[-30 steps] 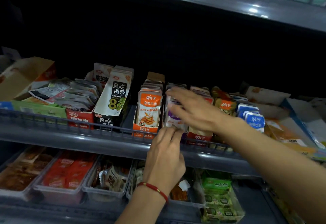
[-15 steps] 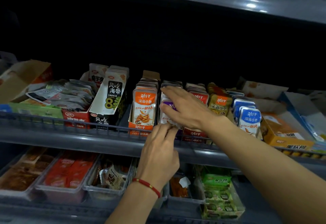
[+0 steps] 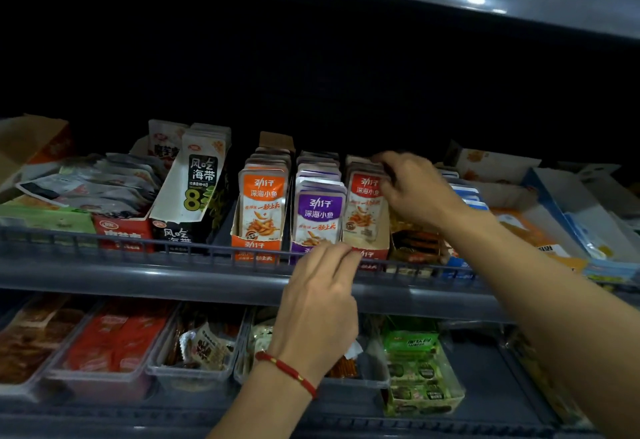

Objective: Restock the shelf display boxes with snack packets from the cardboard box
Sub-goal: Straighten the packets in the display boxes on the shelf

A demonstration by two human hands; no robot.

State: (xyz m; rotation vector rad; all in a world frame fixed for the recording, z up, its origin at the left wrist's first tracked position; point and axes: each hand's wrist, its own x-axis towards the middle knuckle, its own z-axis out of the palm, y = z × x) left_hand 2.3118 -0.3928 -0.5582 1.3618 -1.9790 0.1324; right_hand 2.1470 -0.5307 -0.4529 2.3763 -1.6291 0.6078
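Observation:
Three display boxes stand side by side on the middle shelf: orange packets [image 3: 262, 205], purple packets [image 3: 319, 213] and red packets [image 3: 364, 210]. My right hand [image 3: 414, 189] reaches over the red row, its fingers curled on the tops of the packets there. My left hand [image 3: 320, 296], with a red wrist cord, is at the shelf's front rail, fingertips pinched at the front lip of the red box [image 3: 369, 255]. The cardboard supply box is not in sight.
A wire rail [image 3: 138, 244] runs along the shelf front. Black seaweed packets [image 3: 202, 179] and grey pouches [image 3: 100, 182] sit to the left, blue packets [image 3: 467, 196] and open cartons [image 3: 568, 217] to the right. Clear bins [image 3: 104, 345] of snacks fill the lower shelf.
My right hand moved right from the purple row to the red row. My left hand stayed at the front rail, shifting slightly right.

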